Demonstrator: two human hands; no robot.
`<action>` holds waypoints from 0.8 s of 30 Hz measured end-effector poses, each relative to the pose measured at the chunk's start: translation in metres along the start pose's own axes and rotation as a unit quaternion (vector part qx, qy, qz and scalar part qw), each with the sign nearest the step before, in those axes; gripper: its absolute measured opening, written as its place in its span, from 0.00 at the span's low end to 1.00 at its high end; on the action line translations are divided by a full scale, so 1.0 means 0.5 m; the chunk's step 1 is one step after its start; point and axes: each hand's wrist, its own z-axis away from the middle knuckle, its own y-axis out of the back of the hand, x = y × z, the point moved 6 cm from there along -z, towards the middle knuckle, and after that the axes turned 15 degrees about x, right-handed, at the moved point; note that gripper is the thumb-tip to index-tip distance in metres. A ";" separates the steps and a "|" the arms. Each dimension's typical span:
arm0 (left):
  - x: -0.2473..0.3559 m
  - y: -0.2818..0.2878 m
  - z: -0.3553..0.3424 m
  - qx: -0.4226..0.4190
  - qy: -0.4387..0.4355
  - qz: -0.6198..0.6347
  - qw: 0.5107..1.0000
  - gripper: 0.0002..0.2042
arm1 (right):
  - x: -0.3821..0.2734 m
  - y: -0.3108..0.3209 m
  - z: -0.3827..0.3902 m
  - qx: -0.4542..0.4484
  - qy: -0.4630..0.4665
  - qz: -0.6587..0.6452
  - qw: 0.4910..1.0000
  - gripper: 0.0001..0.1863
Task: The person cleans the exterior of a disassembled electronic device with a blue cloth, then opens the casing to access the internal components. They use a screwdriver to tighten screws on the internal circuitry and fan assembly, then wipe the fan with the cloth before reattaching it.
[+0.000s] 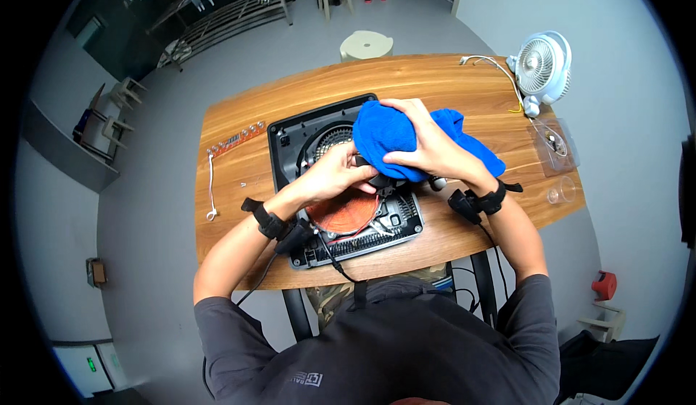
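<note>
An opened induction cooker lies on the wooden table [435, 79] before me, with its copper coil [342, 215] showing in the near half. Its black plastic casing [283, 138] reaches to the far side, with a round grille [333, 138]. Above the coil, my left hand [330, 177] has its fingers closed on a black part [388, 184], perhaps a small fan; the cloth and fingers hide most of it. My right hand [431, 144] grips a bunched blue cloth [384, 137] against that part, and the cloth's loose end drapes to the right.
An orange circuit strip [235, 140] with a white cable [212, 188] lies at the left. On the right are a white desk fan [538, 66], a clear plastic tray [554, 148] and a clear cup [562, 190]. A stool [367, 45] stands beyond the table.
</note>
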 end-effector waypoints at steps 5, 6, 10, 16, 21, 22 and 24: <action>-0.021 0.010 -0.003 -0.034 0.003 -0.007 0.999 0.19 | -0.016 -0.009 0.002 -0.021 -0.029 0.002 0.999 0.44; -0.019 0.012 0.000 -0.030 0.002 -0.006 1.000 0.19 | -0.023 -0.010 -0.001 -0.010 -0.029 -0.005 1.000 0.41; -0.003 0.014 0.006 -0.014 0.001 -0.027 1.000 0.19 | -0.016 -0.005 -0.012 0.011 -0.054 -0.055 0.997 0.34; 0.008 0.023 -0.002 0.037 -0.024 -0.042 0.998 0.17 | -0.009 -0.008 -0.029 0.026 -0.008 -0.024 0.999 0.31; 0.000 0.042 -0.012 0.063 -0.055 -0.022 0.996 0.14 | 0.020 -0.008 -0.021 0.043 -0.041 -0.072 0.996 0.34; -0.003 0.047 -0.019 0.068 -0.054 0.012 0.996 0.12 | 0.022 -0.011 -0.016 0.023 -0.066 -0.061 0.996 0.35; 0.001 0.055 -0.023 0.072 -0.076 0.011 0.994 0.10 | 0.037 -0.020 -0.013 0.038 -0.082 -0.084 0.992 0.32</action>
